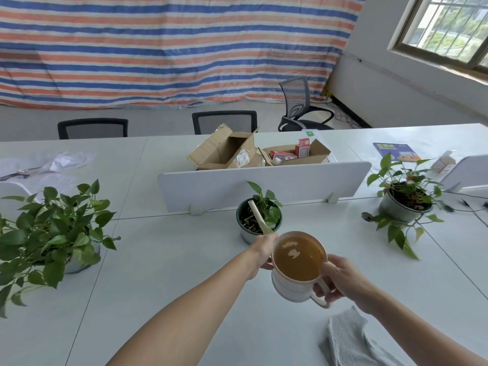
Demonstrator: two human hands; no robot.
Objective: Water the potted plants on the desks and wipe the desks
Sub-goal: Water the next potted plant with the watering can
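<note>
At 5 o'clock, nearest to the person, a grey cloth [346, 336] lies crumpled on the white desk [171, 260], just beside the right forearm. A wide bare part of the desk opens at 7 o'clock, up to the left plant [52, 233], whose leaves hang over the desk at 9 o'clock.

In the centre the right hand [340, 278] has its fingers curled round the handle of the can [287, 289], which is full of brownish water. The left hand [264, 250] grasps the can's far side; its fingers are mostly hidden, so it seems to hold near the base of the spout [257, 217]. The spout reaches over the rim of the middle plant [266, 204], at 12 o'clock from the can.

The right plant [404, 191] stands at 3 o'clock, well apart. Just behind the middle plant runs a low white divider [264, 183], with open boxes [237, 151] beyond it. Farther are chairs [92, 128], a striped tarp [158, 48] and, at 1 o'clock, a window [449, 27].
</note>
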